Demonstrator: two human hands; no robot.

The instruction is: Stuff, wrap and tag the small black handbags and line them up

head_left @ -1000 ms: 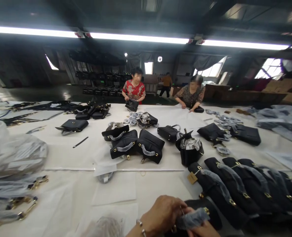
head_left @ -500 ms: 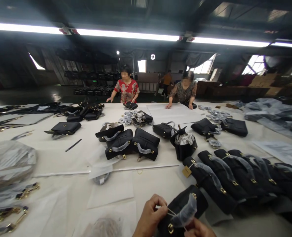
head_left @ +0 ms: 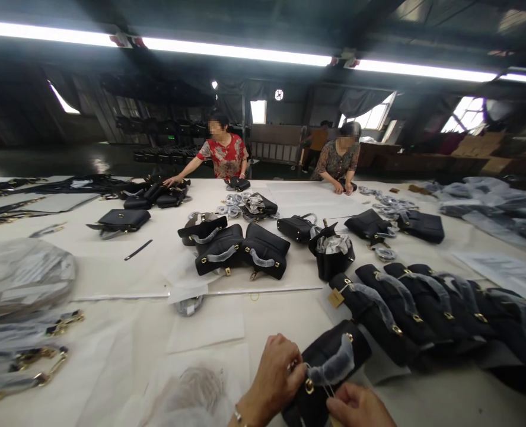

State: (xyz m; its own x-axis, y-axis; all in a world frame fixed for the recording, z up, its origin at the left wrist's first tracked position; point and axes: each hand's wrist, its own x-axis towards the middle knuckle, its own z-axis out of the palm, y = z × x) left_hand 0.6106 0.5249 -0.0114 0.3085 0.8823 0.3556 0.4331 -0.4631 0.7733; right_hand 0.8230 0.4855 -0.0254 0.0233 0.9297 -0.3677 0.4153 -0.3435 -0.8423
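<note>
A black handbag (head_left: 320,347) lies in front of me, its handle (head_left: 334,367) wrapped in clear plastic film and fixed with gold hardware. Thin white string (head_left: 328,390) is looped about the handle near its lower left end. My left hand (head_left: 275,379) is closed, thumb and finger pinching the string beside that end. Below the handle my right hand (head_left: 358,406) pinches the strands running down from it. Something tan shows under the right fingers at the bottom edge, too cut off to name.
A row of black handbags (head_left: 405,302) stands at right, the nearest with a tan tag (head_left: 335,298). More bags (head_left: 220,249) lie mid-table. A bundle of string (head_left: 195,391) sits left of my hands; plastic-wrapped chain straps (head_left: 31,376) lie farther left. Two people (head_left: 227,155) work opposite.
My left hand has moved closer to the handle's end, and my right hand now draws the strands below the handle. Across the table, the person in red reaches farther left to the bags.
</note>
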